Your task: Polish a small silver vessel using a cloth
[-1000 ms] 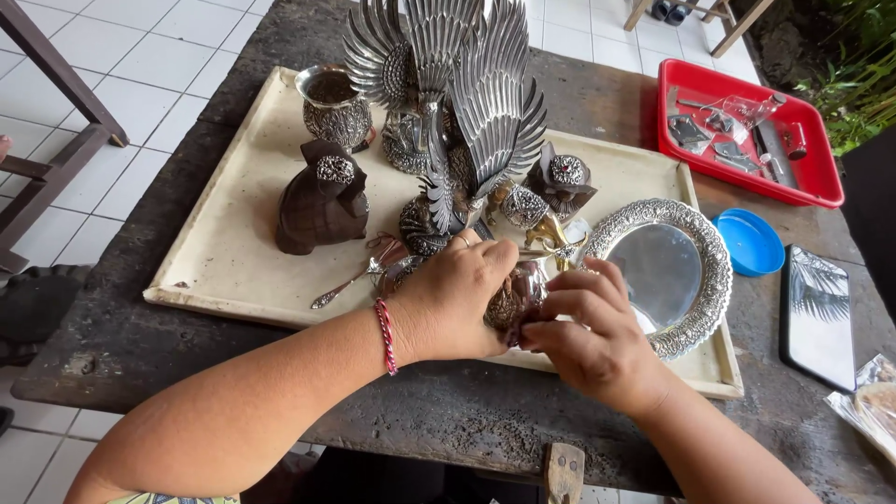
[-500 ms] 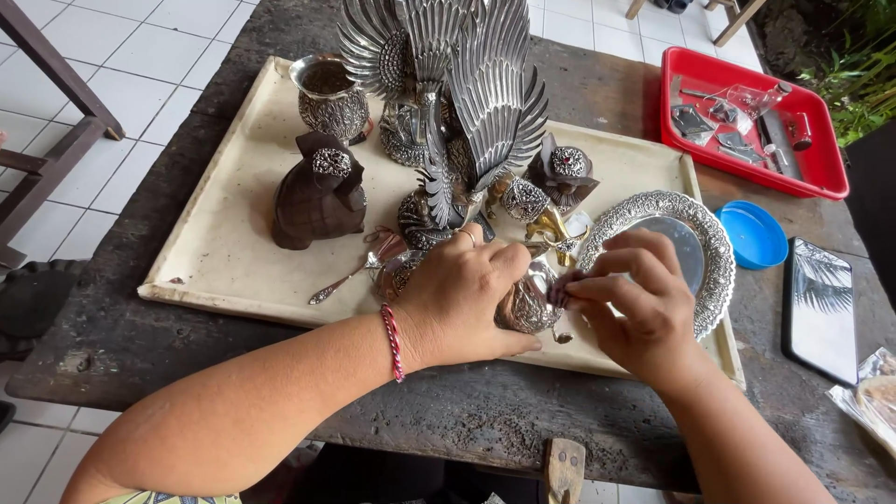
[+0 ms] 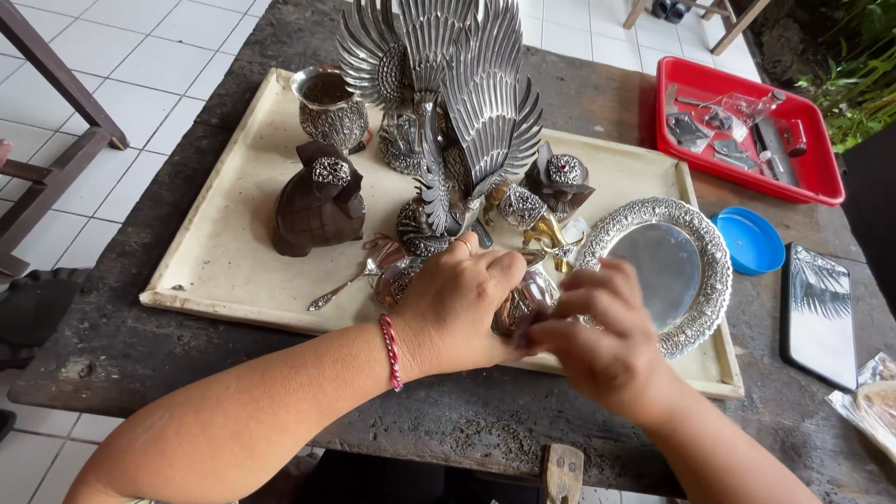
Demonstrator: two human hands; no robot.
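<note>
My left hand [image 3: 457, 303] wraps over a small rounded silver ornament [image 3: 525, 301] at the front of a pale stone tray [image 3: 215, 271]. My right hand [image 3: 597, 331] pinches at the same ornament from the right, fingers closed on its side. Much of the piece is hidden under both hands. Just behind stand a tall silver bird figure [image 3: 457, 103] with spread wings and an ornate round silver plate [image 3: 667, 271].
On the tray also stand a dark carved wooden figure [image 3: 317, 201], a silver cup [image 3: 329, 107], a small spoon [image 3: 341, 287] and another dark lidded piece [image 3: 558, 182]. A red tray of tools [image 3: 747, 126], a blue lid [image 3: 749, 240] and a phone [image 3: 819, 313] lie on the right.
My right hand has shifted a little left and down onto the ornament, turning at it. My left hand stays clamped over the piece.
</note>
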